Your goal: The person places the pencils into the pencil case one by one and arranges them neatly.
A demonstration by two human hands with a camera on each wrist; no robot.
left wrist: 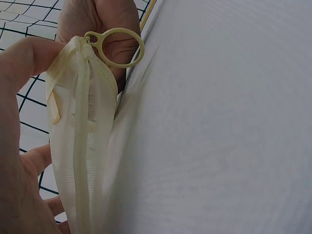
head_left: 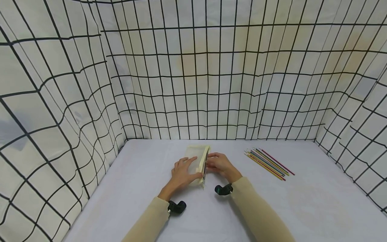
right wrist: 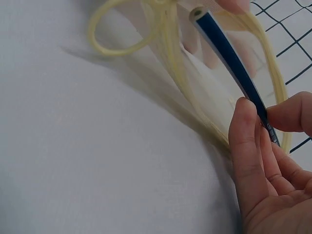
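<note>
Well — both hands grip: left hand (head_left: pixel 180 174) the pouch (left wrist: pixel 80 141), right hand (head_left: pixel 222 165) a blue pencil (right wrist: pixel 237 71).

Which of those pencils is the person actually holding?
The dark blue pencil, pinched in the right hand at the open pouch. The bunch of pencils lies on the white table, with no hand on it.

"Where do the cameras sit?"
"One looks forward and down from above and behind the left hand (head_left: pixel 181 173) and right hand (head_left: pixel 223 166), taking the wide view. The left wrist camera (head_left: pixel 177 207) and right wrist camera (head_left: pixel 223 190) sit just behind the hands, inner side, facing forward at close range."
"Common ground?"
"Both wrist views share the pouch (head_left: pixel 197 150) at the hands."
</note>
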